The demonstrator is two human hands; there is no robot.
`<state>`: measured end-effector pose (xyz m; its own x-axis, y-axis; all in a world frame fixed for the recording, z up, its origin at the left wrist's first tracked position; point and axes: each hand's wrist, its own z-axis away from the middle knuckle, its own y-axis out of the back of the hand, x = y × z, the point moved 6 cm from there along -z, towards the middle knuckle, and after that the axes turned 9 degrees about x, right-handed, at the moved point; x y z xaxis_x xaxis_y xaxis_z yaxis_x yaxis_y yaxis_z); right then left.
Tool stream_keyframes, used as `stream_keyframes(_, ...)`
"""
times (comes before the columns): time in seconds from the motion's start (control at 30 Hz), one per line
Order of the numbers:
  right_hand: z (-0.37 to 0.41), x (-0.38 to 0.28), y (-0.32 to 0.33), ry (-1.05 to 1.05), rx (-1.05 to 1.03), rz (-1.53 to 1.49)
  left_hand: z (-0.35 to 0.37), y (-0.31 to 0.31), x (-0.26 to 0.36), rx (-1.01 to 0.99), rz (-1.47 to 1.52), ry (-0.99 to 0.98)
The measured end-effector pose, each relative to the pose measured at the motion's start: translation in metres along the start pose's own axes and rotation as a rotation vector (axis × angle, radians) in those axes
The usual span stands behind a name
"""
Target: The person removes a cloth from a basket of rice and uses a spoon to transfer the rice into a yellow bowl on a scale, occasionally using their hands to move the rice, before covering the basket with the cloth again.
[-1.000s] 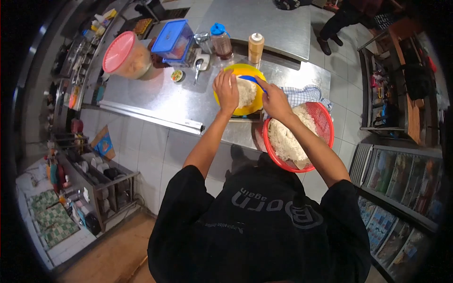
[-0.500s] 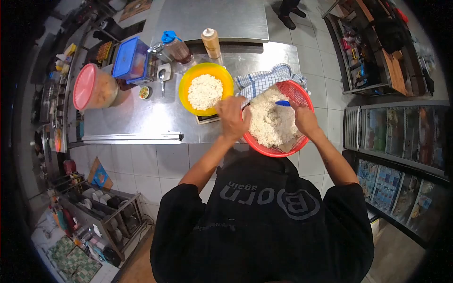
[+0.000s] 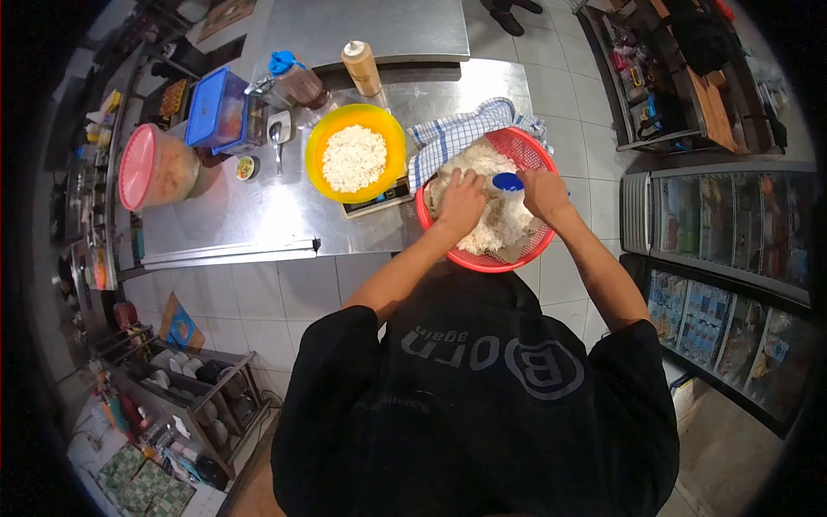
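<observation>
A red perforated basket (image 3: 551, 233) holds cooked white rice (image 3: 491, 228), with some liner showing at its lower edge. My left hand (image 3: 463, 205) is inside the basket, its fingers apart over the rice at the left side. My right hand (image 3: 545, 196) is closed around a blue rice paddle (image 3: 507, 182) above the rice; most of its handle is hidden by the fingers. Left of the basket, a yellow bowl (image 3: 396, 151) with a mound of rice rests on a kitchen scale (image 3: 379, 203). A blue checked cloth (image 3: 461, 133) lies against the basket's back edge.
On the steel table (image 3: 233, 215) stand a sauce bottle (image 3: 362, 69), a jug with a blue lid (image 3: 297, 82), a blue-lidded container (image 3: 220, 108), a pink-lidded tub (image 3: 159, 168), a spoon (image 3: 277, 146) and a small cup (image 3: 246, 168). Another person's feet (image 3: 510, 17) show behind.
My left hand has moved from the basket's left rim, beside the yellow bowl, to over the rice. My right hand still holds the paddle. The view has shifted slightly.
</observation>
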<state>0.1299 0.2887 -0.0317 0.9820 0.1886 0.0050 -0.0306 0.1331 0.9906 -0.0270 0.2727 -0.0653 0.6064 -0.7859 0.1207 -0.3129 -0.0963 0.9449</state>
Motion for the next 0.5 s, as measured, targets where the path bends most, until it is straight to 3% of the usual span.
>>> stream_keyframes(0.07, -0.002, -0.01, 0.018, -0.006, 0.143, -0.061, 0.0, 0.019, -0.016, -0.057, -0.078, 0.195)
stream_keyframes(0.1, -0.003, -0.014, 0.016, -0.048, 0.182, -0.074, 0.003, 0.029, -0.019, 0.096, -0.08, 0.227)
stream_keyframes(0.27, 0.017, -0.031, -0.011, -0.071, 0.19, -0.007, 0.038, 0.058, -0.008, 0.172, 0.047, 0.267)
stream_keyframes(0.33, 0.023, -0.039, -0.021, -0.025, 0.039, 0.072, 0.052, 0.063, 0.002, 0.17, 0.121, 0.276)
stream_keyframes(0.4, 0.026, -0.041, -0.025, -0.024, -0.039, 0.069, 0.066, 0.066, 0.0, 0.279, 0.257, 0.417)
stream_keyframes(0.5, 0.025, -0.037, -0.025, -0.064, -0.171, 0.037, 0.066, 0.058, -0.006, 0.284, 0.224, 0.476)
